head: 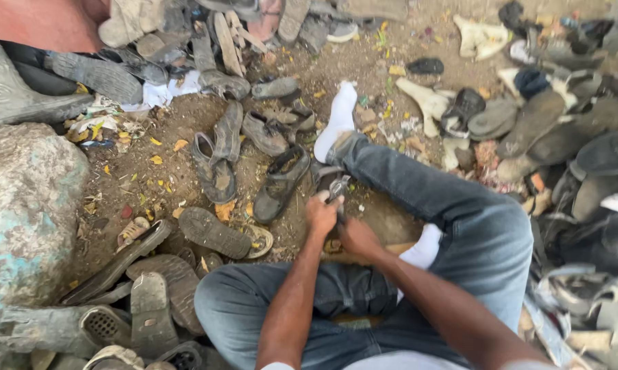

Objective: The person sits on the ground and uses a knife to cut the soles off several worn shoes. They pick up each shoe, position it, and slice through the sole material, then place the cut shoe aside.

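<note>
The person wears faded blue-grey jeans [459,212], white socks [339,118] on both feet, and a white short-sleeved top [391,362]; both forearms are bare.

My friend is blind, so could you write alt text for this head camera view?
A person in jeans and white socks sits on dirt ground, left hand and right hand together gripping a dark metal tool above the lap. Worn sandals and shoe soles lie heaped all around.
</note>
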Available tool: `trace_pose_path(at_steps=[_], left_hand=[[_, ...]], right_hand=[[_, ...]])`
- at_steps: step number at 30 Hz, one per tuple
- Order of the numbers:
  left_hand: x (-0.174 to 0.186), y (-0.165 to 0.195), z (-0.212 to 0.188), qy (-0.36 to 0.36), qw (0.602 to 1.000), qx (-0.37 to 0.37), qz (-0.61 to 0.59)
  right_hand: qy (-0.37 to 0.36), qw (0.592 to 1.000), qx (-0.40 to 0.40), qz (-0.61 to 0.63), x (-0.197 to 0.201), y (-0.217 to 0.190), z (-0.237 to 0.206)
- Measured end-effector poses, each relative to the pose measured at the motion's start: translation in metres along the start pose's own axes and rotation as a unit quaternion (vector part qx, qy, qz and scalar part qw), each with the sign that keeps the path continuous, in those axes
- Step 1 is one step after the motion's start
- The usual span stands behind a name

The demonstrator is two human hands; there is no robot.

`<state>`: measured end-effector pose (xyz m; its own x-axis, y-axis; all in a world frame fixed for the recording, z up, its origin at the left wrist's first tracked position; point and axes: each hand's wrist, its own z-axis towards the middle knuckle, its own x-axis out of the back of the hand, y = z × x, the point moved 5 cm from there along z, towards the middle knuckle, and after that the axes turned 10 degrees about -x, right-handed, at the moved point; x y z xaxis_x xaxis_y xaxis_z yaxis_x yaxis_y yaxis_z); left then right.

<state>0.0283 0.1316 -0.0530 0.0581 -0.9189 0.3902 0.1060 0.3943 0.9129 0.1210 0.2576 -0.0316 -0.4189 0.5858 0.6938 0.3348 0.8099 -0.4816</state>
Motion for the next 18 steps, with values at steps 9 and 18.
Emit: trace_pose_path(at_steps=[9,18], left_hand=[[-0.031,-0.006,-0.002,0.099,0.881,0.145,-0.439],[-0.03,-0.006,0.005,0.138,0.806,0.171,-0.55]], right_hand=[[0.081,0.993,-0.005,0.09,-0.02,0.019,-0.008],[0.076,0.947,-0.108,0.293,-0.051,-0.001,-0.016]])
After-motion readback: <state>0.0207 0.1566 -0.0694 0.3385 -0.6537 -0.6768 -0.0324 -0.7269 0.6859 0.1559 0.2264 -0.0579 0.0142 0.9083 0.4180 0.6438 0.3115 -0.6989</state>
